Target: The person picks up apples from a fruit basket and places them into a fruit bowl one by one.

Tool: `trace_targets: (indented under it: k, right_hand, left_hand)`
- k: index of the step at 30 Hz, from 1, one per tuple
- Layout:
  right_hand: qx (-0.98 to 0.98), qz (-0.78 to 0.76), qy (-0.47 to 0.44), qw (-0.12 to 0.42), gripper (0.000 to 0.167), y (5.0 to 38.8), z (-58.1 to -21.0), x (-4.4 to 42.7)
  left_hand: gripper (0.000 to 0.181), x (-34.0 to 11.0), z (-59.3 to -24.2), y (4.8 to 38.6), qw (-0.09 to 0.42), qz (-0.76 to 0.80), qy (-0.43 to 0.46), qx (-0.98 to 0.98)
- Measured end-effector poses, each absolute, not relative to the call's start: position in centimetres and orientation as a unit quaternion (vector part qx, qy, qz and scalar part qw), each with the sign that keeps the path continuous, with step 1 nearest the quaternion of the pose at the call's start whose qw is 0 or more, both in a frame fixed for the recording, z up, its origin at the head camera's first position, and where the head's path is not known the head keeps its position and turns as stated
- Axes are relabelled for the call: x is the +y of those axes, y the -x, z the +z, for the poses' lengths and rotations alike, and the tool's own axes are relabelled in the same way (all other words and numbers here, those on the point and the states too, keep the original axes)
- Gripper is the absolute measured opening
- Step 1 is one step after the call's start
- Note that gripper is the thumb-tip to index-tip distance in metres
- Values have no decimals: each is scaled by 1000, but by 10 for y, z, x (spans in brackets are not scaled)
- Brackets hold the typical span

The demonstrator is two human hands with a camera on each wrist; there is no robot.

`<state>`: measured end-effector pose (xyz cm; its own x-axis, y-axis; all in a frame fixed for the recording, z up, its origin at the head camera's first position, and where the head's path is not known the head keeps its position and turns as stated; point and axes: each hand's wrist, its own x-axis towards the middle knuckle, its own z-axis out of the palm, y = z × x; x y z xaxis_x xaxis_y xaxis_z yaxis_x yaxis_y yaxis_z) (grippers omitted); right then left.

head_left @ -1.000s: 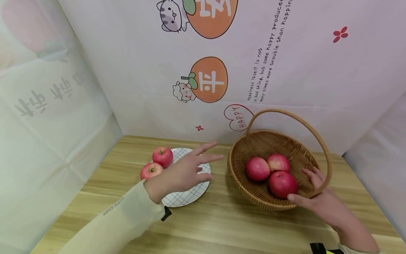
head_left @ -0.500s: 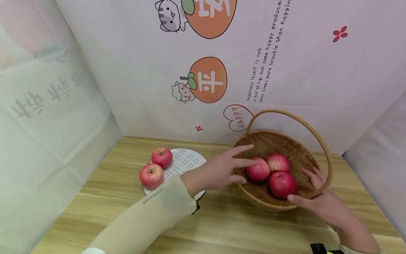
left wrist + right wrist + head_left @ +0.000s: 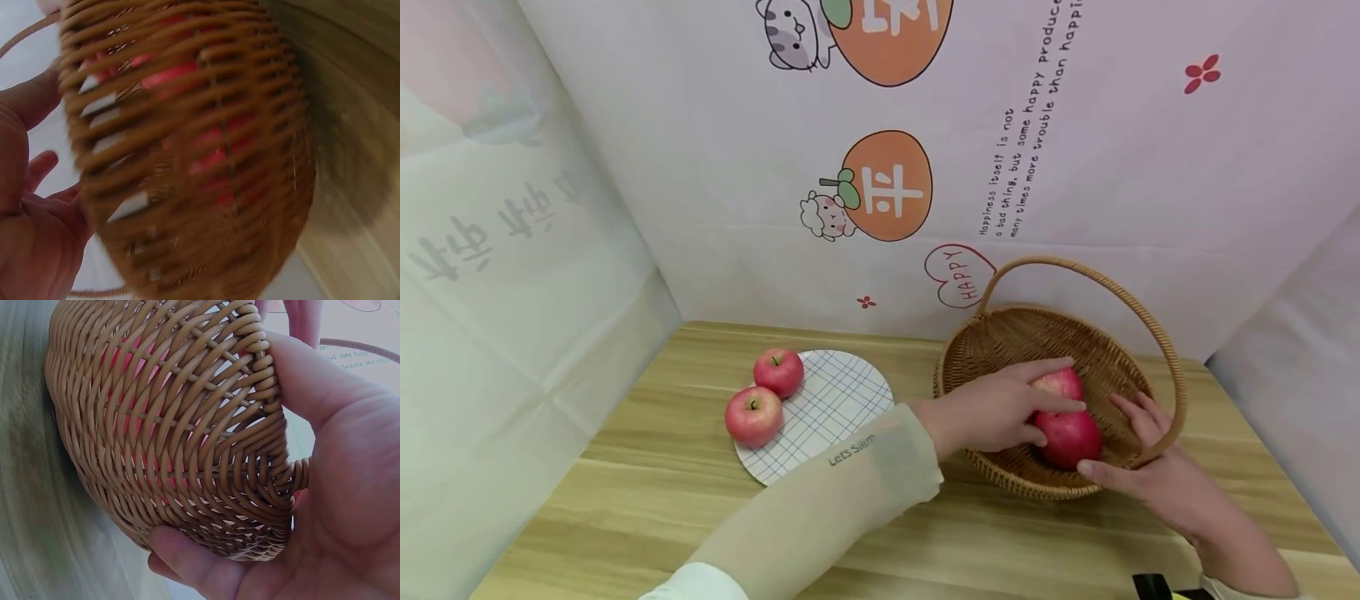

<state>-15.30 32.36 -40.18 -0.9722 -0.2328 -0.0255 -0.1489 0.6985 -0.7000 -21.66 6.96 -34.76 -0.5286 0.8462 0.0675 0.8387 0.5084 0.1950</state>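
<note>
A brown wicker basket (image 3: pixel 1000 333) with a tall arched handle stands tilted at the right of the table. Inside it I see a dark red apple (image 3: pixel 1075 446) and a paler one (image 3: pixel 1063 383) behind it. My left hand (image 3: pixel 988 410) reaches over the basket's left rim, fingers extended and spread at these apples; a third apple is hidden behind it. Whether the fingertips touch fruit is unclear. My right hand (image 3: pixel 1165 475) grips the basket's right rim at the handle's foot; in the right wrist view, thumb and fingers lie on both sides of the wicker (image 3: pixel 169 425).
Left of the basket lies a round white plate (image 3: pixel 842 400) with a blue grid pattern. Two red apples, one behind (image 3: pixel 778 372) and one in front (image 3: pixel 754 417), sit at its left edge. A printed white cloth (image 3: pixel 737 150) hangs behind the wooden table (image 3: pixel 625 500).
My left hand has moved right, from above the plate to inside the basket, covering the leftmost apple there. The right hand keeps its grip on the rim.
</note>
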Motion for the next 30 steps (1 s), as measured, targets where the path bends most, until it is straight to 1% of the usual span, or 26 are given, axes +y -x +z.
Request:
trace_targets:
  k: [7, 13, 19, 24, 30]
  right_hand:
    - [919, -375, 102, 70, 105, 152, -399, 322]
    - [919, -375, 101, 69, 107, 150, -398, 320]
    - [919, -374, 100, 72, 105, 150, -398, 322]
    - [919, -374, 97, 76, 105, 150, -398, 322]
    - [917, -379, 97, 77, 106, 149, -398, 322]
  left_hand:
    - [60, 95, -361, 222, 40, 56, -476, 877]
    - [56, 104, -370, 228, 58, 30, -470, 880]
    - [60, 113, -372, 229, 79, 33, -449, 890]
    - [64, 122, -371, 226, 98, 37, -455, 884]
    - [56, 134, -378, 226, 109, 22, -466, 878]
